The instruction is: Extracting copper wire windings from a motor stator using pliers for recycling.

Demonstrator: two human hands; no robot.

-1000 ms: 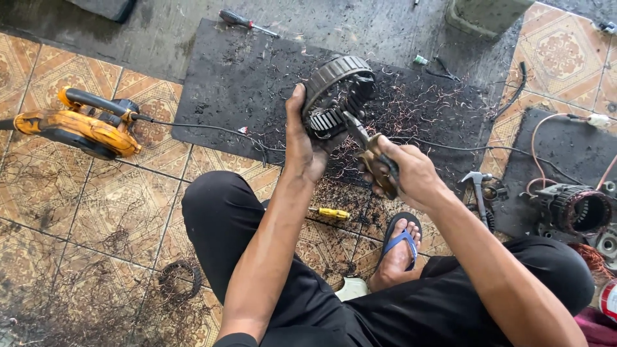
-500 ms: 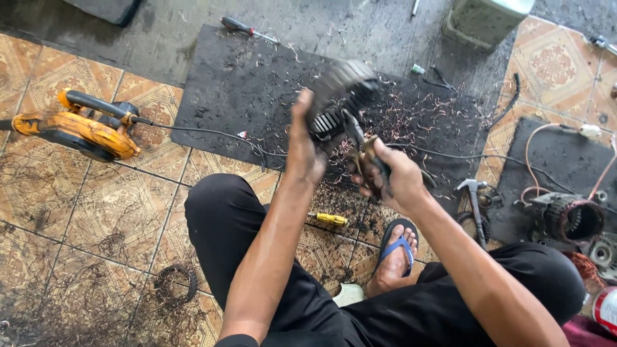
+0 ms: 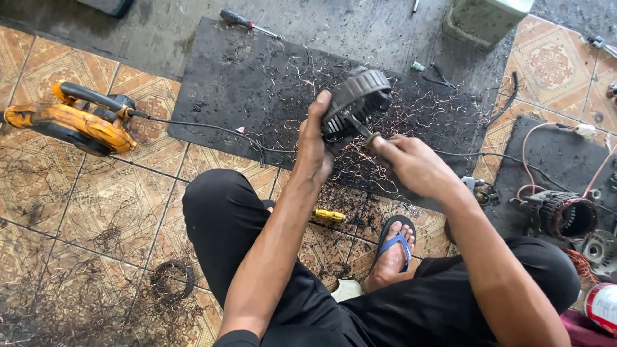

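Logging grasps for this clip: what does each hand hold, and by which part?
Left hand grips the round motor stator by its near rim. Right hand holds a slim tool by its handle end.

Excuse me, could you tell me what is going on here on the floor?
A person sits on the tiled floor, the left hand gripping a round ribbed motor core above a black mat littered with copper wire scraps. The right hand holds a slim metal tool whose tip is pushed into the core.

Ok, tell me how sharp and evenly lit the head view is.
Head view: soft, even daylight, no hard shadows or glare; the motor core in the left hand and the right hand look sharp, and the orange blower is clear too.
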